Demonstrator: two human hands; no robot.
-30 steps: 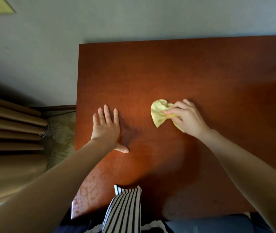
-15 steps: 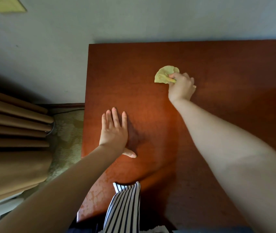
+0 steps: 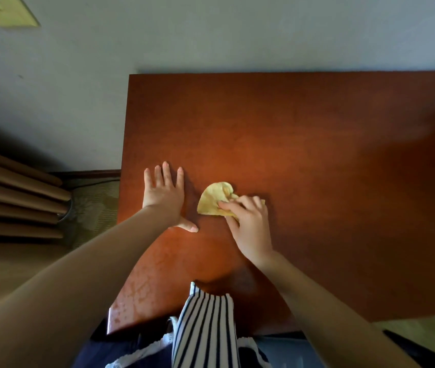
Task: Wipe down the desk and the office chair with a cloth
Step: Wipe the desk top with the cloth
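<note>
Left of the desk (image 3: 317, 155) we saw tan curtain folds (image 3: 12, 197) hanging over patterned carpet (image 3: 94, 205), with a dark cable (image 3: 91, 183) running along the foot of the grey wall (image 3: 211, 35). A pale yellow-green plate (image 3: 7, 9) sat on that wall at the far left. At the near edge a striped garment (image 3: 205, 330) overlapped the desktop. The finish at the desk's near left corner looked worn and blotchy (image 3: 137, 290).

The left hand (image 3: 164, 195) lay flat on the wood, fingers straight and spread, thumb out to the right, holding nothing. It sat just left of the cloth (image 3: 213, 199), its thumb tip near the cloth's near edge, though we could not tell whether they touched.

The cloth was small, yellow and crumpled into a rounded, fan-like shape, lying on the left half of the reddish-brown desktop, about midway between far and near edges. The right hand (image 3: 248, 224) covered its right part, fingers curled over it and pressing it to the wood.
</note>
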